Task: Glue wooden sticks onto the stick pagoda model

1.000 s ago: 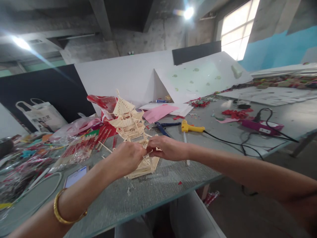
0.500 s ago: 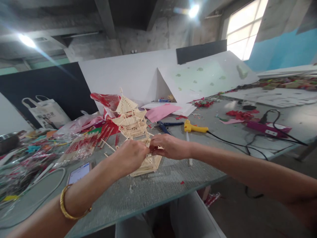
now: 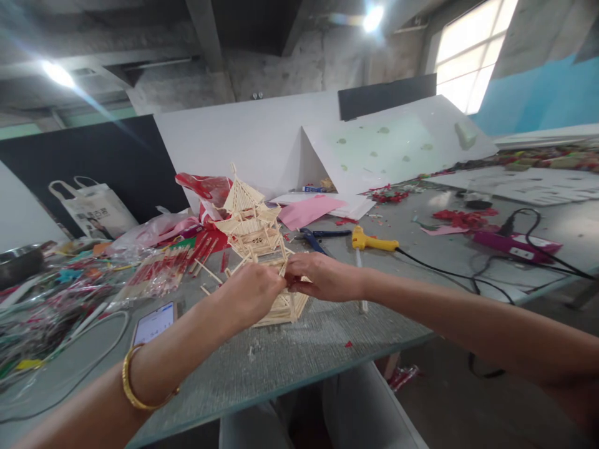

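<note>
A tiered pagoda model built of thin pale wooden sticks stands upright on the table in front of me. My left hand is closed at the model's near side, its fingertips pinched and mostly hidden behind the knuckles. Right beside it, my right hand is closed too, with bent fingers meeting the left fingertips. What the fingers grip, if anything, is too small and hidden to make out. The model's hexagon-like stick base shows below the hands, and its middle is partly covered by them.
A yellow glue gun with a black cord lies to the right, near blue-handled pliers. On the left are a phone, packaged sticks and plastic-wrapped bits. A purple power strip lies at the right, pink paper behind.
The whole view has shifted slightly, so things appear a little further right. Both hands stay together at the model, with hardly any change in their pose.
</note>
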`<state>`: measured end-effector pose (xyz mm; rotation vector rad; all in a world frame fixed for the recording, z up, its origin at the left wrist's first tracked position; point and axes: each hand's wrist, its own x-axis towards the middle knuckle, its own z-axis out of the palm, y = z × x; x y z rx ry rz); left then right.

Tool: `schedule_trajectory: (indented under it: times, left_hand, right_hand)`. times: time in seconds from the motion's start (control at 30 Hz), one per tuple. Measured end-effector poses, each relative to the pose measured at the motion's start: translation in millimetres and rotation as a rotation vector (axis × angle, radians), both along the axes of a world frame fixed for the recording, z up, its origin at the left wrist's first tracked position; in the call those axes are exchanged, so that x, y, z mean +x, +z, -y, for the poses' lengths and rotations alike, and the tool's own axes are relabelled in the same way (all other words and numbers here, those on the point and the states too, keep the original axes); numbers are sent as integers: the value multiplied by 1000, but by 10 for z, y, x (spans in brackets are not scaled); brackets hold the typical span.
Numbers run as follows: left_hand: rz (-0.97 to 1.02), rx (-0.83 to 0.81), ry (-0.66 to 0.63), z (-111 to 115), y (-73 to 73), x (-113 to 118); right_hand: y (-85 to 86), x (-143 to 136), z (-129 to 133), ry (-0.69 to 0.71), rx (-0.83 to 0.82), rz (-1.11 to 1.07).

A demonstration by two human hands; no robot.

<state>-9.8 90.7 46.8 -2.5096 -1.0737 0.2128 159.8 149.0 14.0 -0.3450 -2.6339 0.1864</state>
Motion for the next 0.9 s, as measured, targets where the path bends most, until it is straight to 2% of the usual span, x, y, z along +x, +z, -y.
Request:
schedule_trajectory:
  times: [0.17, 0.33, 0.5, 0.6, 0.73, 0.9]
  left_hand:
    - [7, -16, 4, -1, 1, -31]
    - [8, -53, 34, -6, 1, -39]
    - [11, -35, -8, -18, -46, -101]
    - [16, -22, -11, -7, -56, -137]
    - [56, -17, 3, 20, -59, -138]
    - [124, -6, 22, 50, -6, -168]
  right_hand:
    - [47, -3, 13, -18, -26, 77]
    - [184, 50, 56, -16, -81, 182]
    - [353, 184, 169, -144, -109, -4]
    - [385, 279, 282, -209, -108, -151]
    - [288, 370, 413, -261, -144, -202]
    - [24, 465, 491, -287, -102, -112]
